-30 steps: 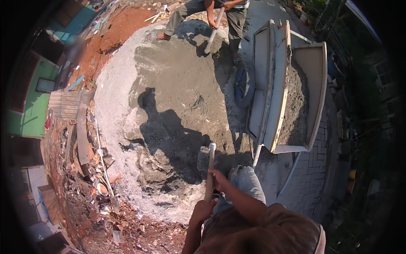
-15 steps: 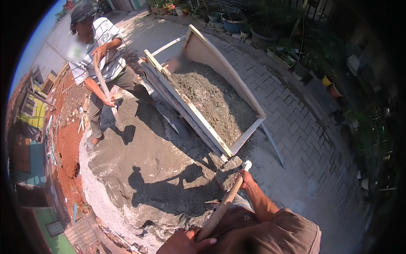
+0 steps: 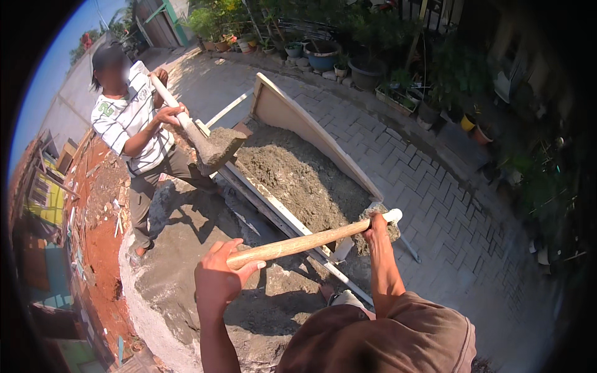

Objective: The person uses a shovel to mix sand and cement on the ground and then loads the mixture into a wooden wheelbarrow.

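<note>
Both my hands hold a hoe [image 3: 305, 241] by its pale wooden handle, which runs across the view. My left hand [image 3: 221, 273] is closed round the handle's left end. My right hand [image 3: 375, 229] grips it close to the whitish head end at the right. A lump of wet grey concrete [image 3: 393, 232] shows around that end, and the blade is mostly hidden. Under the hoe's right end lies the near corner of a wooden box [image 3: 317, 137], partly filled with a concrete heap [image 3: 298, 171]. Below my left hand is a larger concrete pile [image 3: 180, 280].
Opposite me a co-worker [image 3: 134, 118] holds a long-handled tool with a concrete-laden blade [image 3: 217, 149] at the box's far left edge. Paving [image 3: 429, 186] stretches right of the box. Potted plants [image 3: 323, 56] line the back. Reddish soil [image 3: 99, 230] and debris lie at left.
My hoe has risen from the low pile to the box's near corner, its handle now more level. The co-worker's tool has lifted from the pile to the box edge, loaded with concrete.
</note>
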A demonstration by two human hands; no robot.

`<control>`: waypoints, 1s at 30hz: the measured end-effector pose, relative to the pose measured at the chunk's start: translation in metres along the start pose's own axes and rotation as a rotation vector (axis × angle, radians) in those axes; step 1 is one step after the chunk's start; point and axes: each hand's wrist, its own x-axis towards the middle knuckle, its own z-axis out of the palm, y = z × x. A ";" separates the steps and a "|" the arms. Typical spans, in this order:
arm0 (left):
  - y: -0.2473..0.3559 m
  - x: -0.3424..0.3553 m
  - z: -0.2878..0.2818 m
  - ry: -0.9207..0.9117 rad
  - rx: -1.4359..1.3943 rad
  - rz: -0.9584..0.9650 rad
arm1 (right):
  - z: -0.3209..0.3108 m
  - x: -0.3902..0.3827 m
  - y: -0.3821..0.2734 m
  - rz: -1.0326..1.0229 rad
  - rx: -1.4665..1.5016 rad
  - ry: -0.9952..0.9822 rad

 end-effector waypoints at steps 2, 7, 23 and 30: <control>-0.035 0.001 -0.014 0.031 0.035 -0.028 | 0.059 -0.038 0.000 -0.014 -0.026 -0.105; -0.168 0.003 0.016 -0.204 -0.105 -0.203 | 0.169 -0.130 -0.031 -0.183 -0.174 -0.601; -0.235 -0.301 0.189 -0.486 0.045 -0.772 | -0.050 -0.164 0.056 0.115 -0.771 -0.545; -0.188 -0.556 0.138 -0.741 -0.156 -1.357 | -0.101 -0.235 0.257 0.499 -1.310 -0.669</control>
